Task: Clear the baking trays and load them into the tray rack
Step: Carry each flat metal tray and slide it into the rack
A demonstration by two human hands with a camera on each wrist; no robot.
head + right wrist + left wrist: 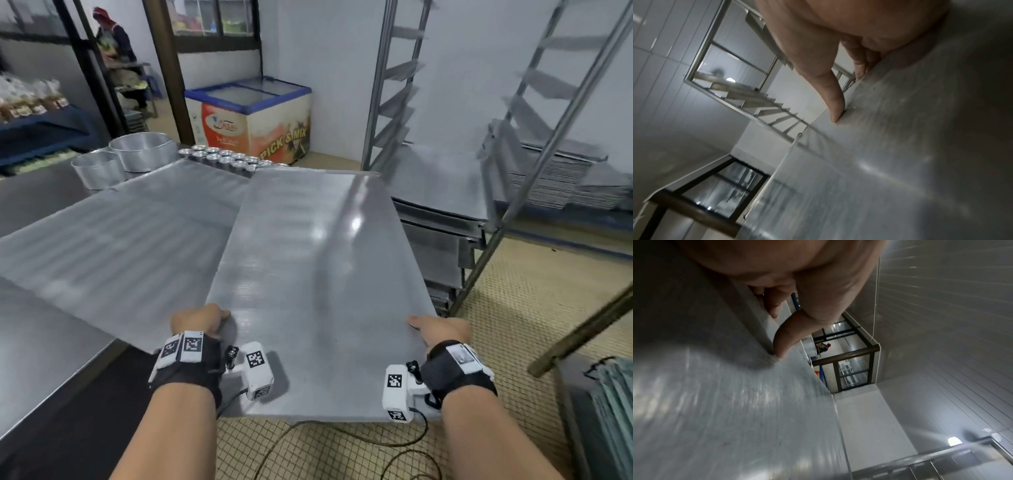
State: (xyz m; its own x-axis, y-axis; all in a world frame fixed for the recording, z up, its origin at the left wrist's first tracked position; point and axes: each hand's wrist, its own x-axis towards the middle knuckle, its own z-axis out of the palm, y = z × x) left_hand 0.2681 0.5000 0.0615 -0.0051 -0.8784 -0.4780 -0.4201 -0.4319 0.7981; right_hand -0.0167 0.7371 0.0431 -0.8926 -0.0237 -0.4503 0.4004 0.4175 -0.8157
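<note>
A large flat metal baking tray point(308, 274) is held in the air in front of me, its far end pointing toward the tray rack point(486, 113). My left hand point(202, 320) grips the tray's left edge near me, thumb on top, fingers curled under. My right hand point(442, 330) grips the right edge the same way. In the left wrist view my thumb point(785, 344) presses on the tray's surface point(725, 410). The right wrist view shows my thumb point(835, 107) on the tray point(890, 162) with the rack's runners point(756, 95) beyond.
A second tray point(120, 246) lies on the steel table point(34, 359) at left, with round cake pans point(137, 150) and small tins point(226, 159) behind. Trays fill the rack's lower slots point(442, 236). More trays are stacked at right point(561, 178). A chest freezer point(253, 116) stands by the wall.
</note>
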